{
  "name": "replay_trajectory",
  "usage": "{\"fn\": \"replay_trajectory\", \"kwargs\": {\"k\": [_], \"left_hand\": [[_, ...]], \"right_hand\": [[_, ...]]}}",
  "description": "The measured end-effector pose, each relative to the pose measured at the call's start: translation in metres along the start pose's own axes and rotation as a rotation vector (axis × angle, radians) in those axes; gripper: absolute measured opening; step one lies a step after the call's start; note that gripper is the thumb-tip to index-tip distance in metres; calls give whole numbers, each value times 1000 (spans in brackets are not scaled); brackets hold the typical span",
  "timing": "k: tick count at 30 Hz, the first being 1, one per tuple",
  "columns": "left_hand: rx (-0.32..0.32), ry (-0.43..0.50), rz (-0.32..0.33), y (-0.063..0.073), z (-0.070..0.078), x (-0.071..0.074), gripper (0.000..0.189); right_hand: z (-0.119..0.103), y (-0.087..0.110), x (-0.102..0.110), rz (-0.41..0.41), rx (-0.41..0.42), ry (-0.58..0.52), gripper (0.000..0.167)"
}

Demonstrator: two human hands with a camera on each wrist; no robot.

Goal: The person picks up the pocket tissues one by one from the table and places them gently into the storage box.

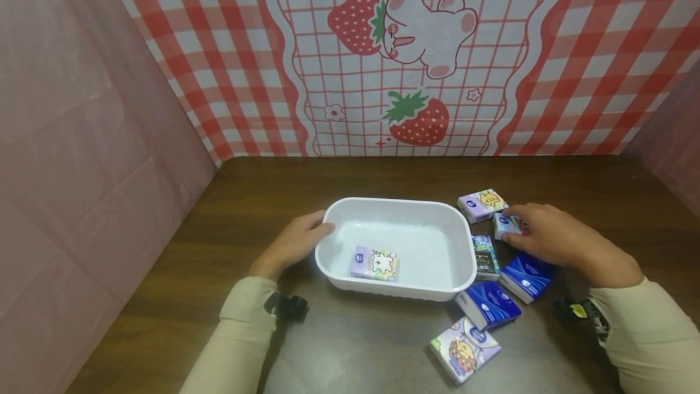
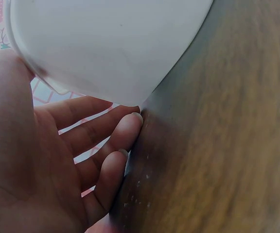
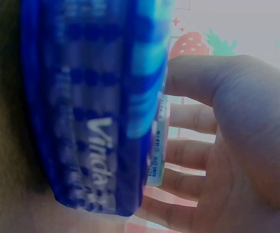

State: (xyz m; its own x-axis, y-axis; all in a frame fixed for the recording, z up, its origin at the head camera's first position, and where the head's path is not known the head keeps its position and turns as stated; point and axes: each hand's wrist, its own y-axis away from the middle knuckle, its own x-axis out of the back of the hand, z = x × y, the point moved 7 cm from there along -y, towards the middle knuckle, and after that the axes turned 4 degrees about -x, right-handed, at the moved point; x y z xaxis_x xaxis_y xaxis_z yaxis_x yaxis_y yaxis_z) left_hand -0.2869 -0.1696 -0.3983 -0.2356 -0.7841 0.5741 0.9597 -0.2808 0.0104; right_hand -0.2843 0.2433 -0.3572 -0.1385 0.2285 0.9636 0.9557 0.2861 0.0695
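Note:
My left hand (image 1: 295, 239) holds the left end of a white plastic basin (image 1: 394, 292), thumb over the rim. In the left wrist view, the fingers (image 2: 108, 141) curl under its outer wall. One purple tissue pack (image 1: 374, 264) with a white cartoon animal lies inside the basin, towards its front left. To the right of the basin my right hand (image 1: 552, 239) grips a small light-blue tissue pack (image 1: 503, 227) between thumb and fingers. The right wrist view shows that pack's edge (image 3: 158, 150) behind a dark blue Vinda pack (image 3: 91, 121), which hides much of it.
Around the basin's right side lie a purple-and-yellow pack (image 1: 483, 205), a dark patterned pack (image 1: 485, 258), two dark blue packs, one farther right (image 1: 527, 277) and one nearer (image 1: 489, 304), and a lilac cartoon pack (image 1: 465, 350). A checked strawberry cloth (image 1: 350, 126) hangs behind the wooden table (image 1: 262, 184).

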Motion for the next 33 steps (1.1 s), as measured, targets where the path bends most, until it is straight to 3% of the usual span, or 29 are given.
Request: {"fn": "replay_trajectory", "kwargs": {"k": [33], "left_hand": [[-22,-1,-10,0,0,0,43]], "right_hand": [[1,0,0,-14,-26,3,64]]}}
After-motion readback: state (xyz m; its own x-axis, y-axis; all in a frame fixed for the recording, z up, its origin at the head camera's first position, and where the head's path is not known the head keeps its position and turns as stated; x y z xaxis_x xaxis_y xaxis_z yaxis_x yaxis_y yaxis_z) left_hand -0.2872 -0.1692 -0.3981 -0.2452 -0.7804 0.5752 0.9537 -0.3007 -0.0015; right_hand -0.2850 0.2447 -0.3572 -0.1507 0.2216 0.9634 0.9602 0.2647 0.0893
